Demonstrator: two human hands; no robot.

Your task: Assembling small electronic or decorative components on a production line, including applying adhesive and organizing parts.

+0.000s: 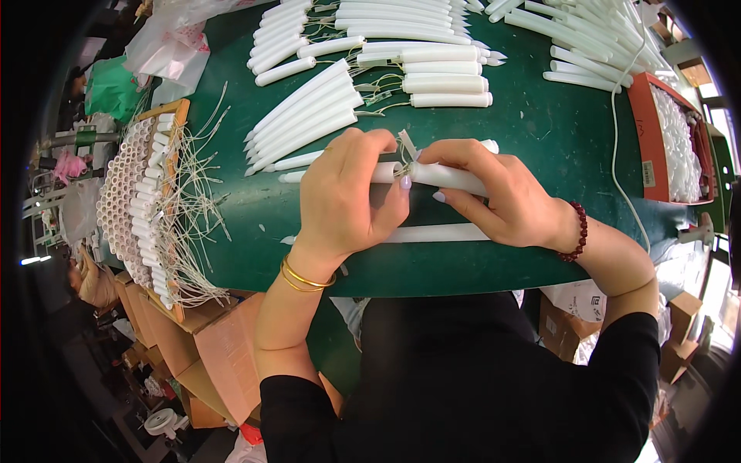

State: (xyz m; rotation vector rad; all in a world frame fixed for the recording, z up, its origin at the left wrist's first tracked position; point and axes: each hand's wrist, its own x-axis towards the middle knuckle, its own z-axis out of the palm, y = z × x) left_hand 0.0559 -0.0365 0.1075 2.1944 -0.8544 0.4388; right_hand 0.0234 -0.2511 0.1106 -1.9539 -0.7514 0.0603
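Observation:
My left hand [343, 197] and my right hand [494, 197] meet over the green table [540, 131]. Each grips one end of a white tube-shaped candle piece [455, 179], and thin wires [403, 150] stick out at the joint between my thumbs. My left hand covers the left half of the piece. Another long white candle [440, 233] lies flat on the table just under my hands. A row of long tapered white candles [305, 119] lies just beyond my left hand.
Short white tubes [444, 77] with wires lie at the table's far side, more long candles [594, 38] at the far right. A box of stacked wired tubes [143, 208] stands at the left. An orange tray [656, 139] of white parts sits right. A white cord [621, 154] crosses the table.

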